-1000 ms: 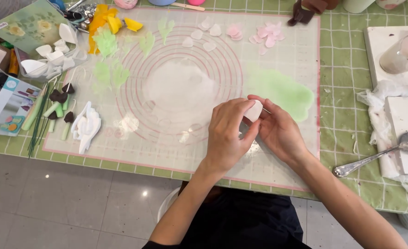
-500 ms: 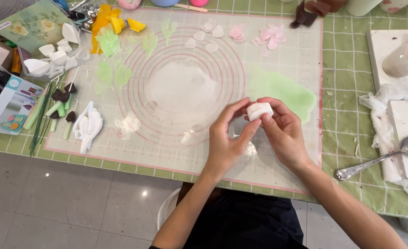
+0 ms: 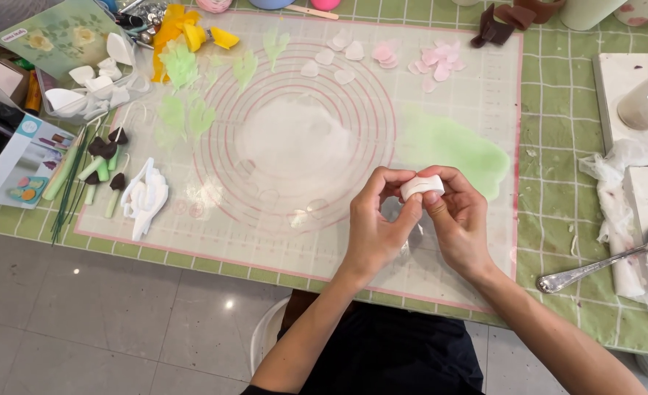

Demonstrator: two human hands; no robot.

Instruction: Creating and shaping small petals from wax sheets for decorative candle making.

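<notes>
Pinching a small white lump of paste (image 3: 422, 187) from both sides, the left hand (image 3: 376, 232) and the right hand (image 3: 461, 223) meet above the near part of the translucent rolling mat (image 3: 485, 110). Each grip is closed on the lump: the left thumb and forefinger clamp its left end, the right thumb and fingertips press its right end and top, so the piece sits raised between the two hands, clear of the mat. The lump looks flattened and slightly curved along its upper edge.

Just beyond the grip, to its right, lies a thin green rolled sheet (image 3: 455, 146) on the mat. Straight ahead of the grip is a white floury patch (image 3: 294, 143) inside the mat's printed rings. Further off, past that patch, small pale petals (image 3: 338, 58) and pink petals (image 3: 433, 62) lie in loose groups. Well to the left of the grip are green leaf cut-outs (image 3: 181, 66) and a white shaped piece (image 3: 147, 196). Well to the right, a metal spoon (image 3: 602, 263) rests on the green checked table (image 3: 558, 146).
</notes>
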